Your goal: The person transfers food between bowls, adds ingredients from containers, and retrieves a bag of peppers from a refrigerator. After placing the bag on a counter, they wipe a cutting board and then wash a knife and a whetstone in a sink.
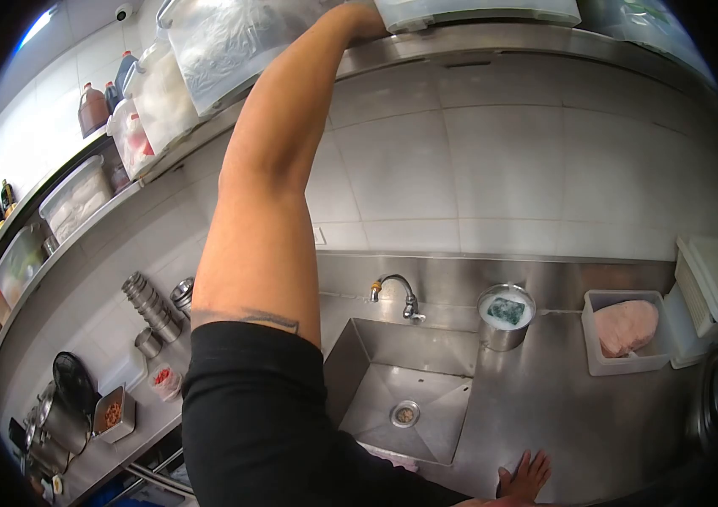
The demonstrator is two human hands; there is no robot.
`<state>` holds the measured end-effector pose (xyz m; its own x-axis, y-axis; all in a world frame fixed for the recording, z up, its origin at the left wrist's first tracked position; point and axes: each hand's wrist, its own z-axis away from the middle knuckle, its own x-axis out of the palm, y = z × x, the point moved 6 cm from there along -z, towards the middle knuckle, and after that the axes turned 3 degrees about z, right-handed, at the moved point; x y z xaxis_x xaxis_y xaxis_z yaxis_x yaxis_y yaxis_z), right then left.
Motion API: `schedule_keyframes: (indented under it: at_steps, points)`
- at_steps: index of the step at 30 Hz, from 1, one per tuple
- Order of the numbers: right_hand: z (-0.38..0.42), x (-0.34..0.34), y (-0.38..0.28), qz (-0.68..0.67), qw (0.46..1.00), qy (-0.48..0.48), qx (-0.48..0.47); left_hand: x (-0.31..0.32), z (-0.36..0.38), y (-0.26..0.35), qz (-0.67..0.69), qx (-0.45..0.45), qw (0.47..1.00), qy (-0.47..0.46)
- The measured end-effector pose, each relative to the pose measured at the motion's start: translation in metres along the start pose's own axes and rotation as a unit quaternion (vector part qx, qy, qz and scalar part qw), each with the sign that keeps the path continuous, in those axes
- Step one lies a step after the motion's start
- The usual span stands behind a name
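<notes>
My left arm reaches up across the view to the steel shelf (426, 44). At the top, my left hand (363, 20) is between a clear plastic bin of bagged items (219, 51) and a translucent plastic tub (477, 12). Its fingers are hidden, so whether it grips anything does not show. Low on the right, my right hand (528, 477) lies on the steel counter (578, 414) with fingers apart, holding nothing. Left of it is the steel sink (359, 397), under a curved faucet (394, 283).
A steel pot (502, 338) holds suds and a green scouring pad (506, 310). Farther right stands a white tub (621, 366) with a pink slab of meat (627, 328). On the left are stacked steel containers (152, 306), a tray of brown food (114, 414) and large pots (63, 418).
</notes>
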<state>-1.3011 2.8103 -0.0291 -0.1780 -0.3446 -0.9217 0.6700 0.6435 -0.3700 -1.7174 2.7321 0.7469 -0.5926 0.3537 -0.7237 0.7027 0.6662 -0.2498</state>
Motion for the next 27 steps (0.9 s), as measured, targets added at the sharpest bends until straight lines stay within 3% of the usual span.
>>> schedule_keyframes:
  at_steps: [2, 5, 8, 15, 19, 21, 22, 25, 26, 27]
  points:
    - [0.000, 0.009, 0.005, 0.001, 1.000, -0.007, 0.001, 0.000, 0.000, 0.001, -0.002, 0.001, 1.000, 0.001]
    - [0.017, -0.011, -0.013, 0.081, 0.982, 0.162, -0.058, 0.002, 0.003, 0.007, -0.007, 0.005, 1.000, 0.003]
    - [0.002, 0.007, 0.003, -0.003, 1.000, 0.012, 0.002, 0.001, 0.010, 0.010, -0.014, 0.006, 1.000, 0.009]
    - [0.003, -0.003, -0.002, -0.012, 1.000, 0.012, 0.004, -0.024, 0.026, -0.004, -0.024, 0.008, 0.999, 0.048]
    - [0.001, -0.003, -0.003, -0.019, 1.000, 0.016, 0.007, -0.057, 0.045, -0.014, -0.066, 0.031, 0.990, 0.123]
    - [0.003, -0.003, -0.002, -0.017, 1.000, 0.019, 0.010, -0.064, 0.063, -0.009, -0.186, 0.113, 0.966, 0.142]
    - [0.004, -0.001, -0.002, -0.015, 1.000, 0.025, 0.011, -0.063, 0.077, 0.003, -0.328, 0.212, 0.908, 0.151]
    - [0.008, -0.002, -0.004, 0.001, 0.999, 0.052, -0.002, -0.061, 0.127, 0.040, -0.309, 0.148, 0.925, 0.162]
    - [0.009, -0.004, -0.006, 0.007, 0.998, 0.064, -0.009, -0.058, 0.121, 0.024, -0.121, 0.109, 0.961, 0.221]
    - [0.010, -0.006, -0.008, 0.003, 0.997, 0.072, -0.011, -0.059, 0.128, 0.028, -0.090, 0.088, 0.968, 0.215]
